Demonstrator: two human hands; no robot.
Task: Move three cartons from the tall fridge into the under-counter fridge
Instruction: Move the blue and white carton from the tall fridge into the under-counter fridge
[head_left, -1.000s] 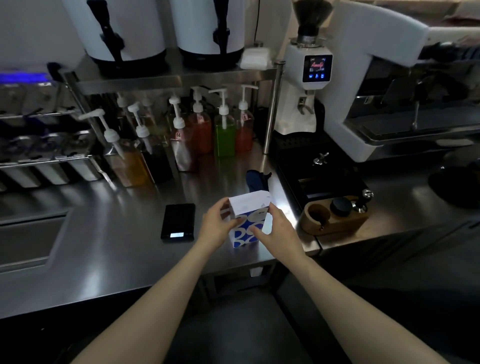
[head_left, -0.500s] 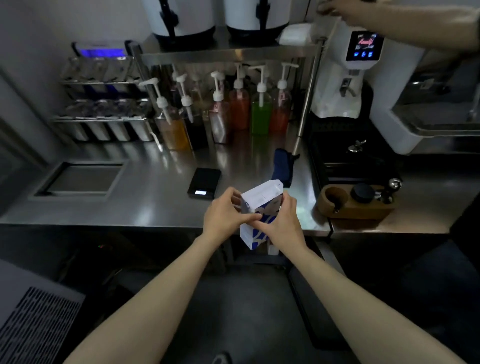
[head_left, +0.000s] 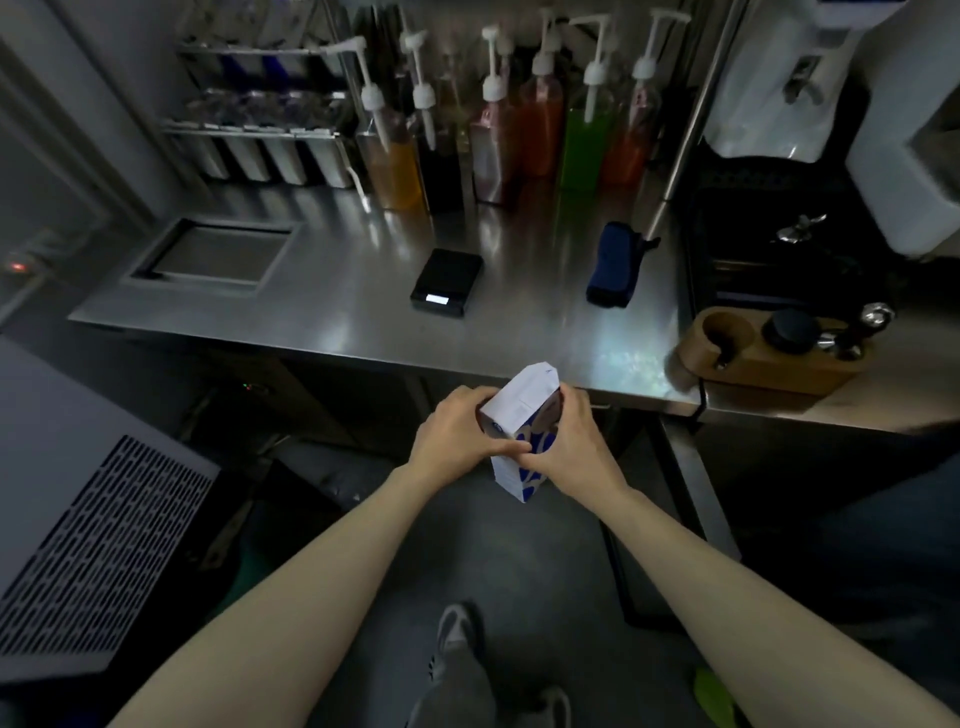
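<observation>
Below the surface (head_left: 322, 317) edge, both my hands, left (head_left: 451, 435) and right (head_left: 569, 446), grip the carton (head_left: 522, 415); I should keep it upright and lower it steadily.

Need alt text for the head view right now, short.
Both hands, left hand and right hand, grip a white-and-blue carton, tilted, in front of the steel counter's edge. Behind: a black scale and pump bottles.

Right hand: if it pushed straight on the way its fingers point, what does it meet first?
The right hand curls leftward round the carton, so it meets the carton at once, then likely the left hand gripping the other side. Depth is unclear.
</observation>
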